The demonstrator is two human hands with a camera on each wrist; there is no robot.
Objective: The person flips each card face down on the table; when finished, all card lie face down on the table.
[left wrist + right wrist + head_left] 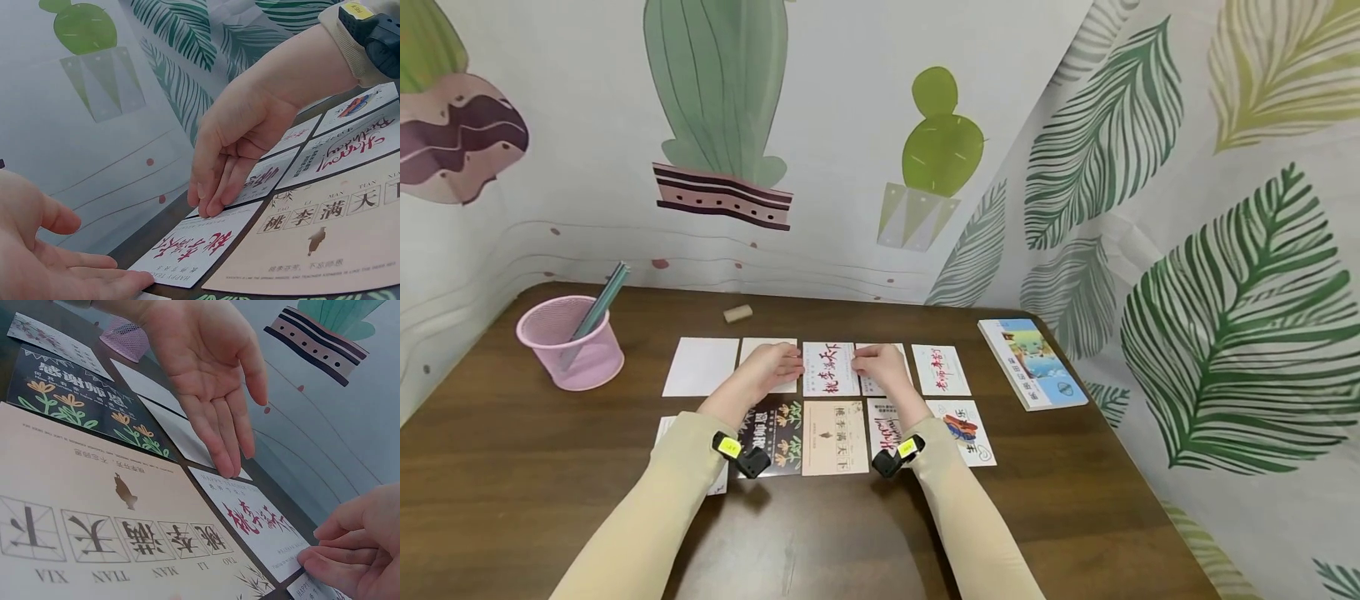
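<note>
Both hands are at the white card with red characters (831,369) in the middle of the back row. My left hand (765,372) has its fingers straight, the tips right at that card's left edge. At the opposite edge, my right hand (883,367) touches with its fingertips, thumb and fingers close together. Beneath the left hand lies a blank white card (767,342), partly hidden; the right hand covers part of another red-lettered card (871,387). A beige card (835,437) sits in the front row, directly before the middle card.
More cards lie in two rows: a blank one (701,367), a black flowered one (784,442), a Happy Birthday card (883,427) and several others. A pink mesh cup (580,354) with pencils stands left, a small tan block (737,313) behind, a box (1033,365) right.
</note>
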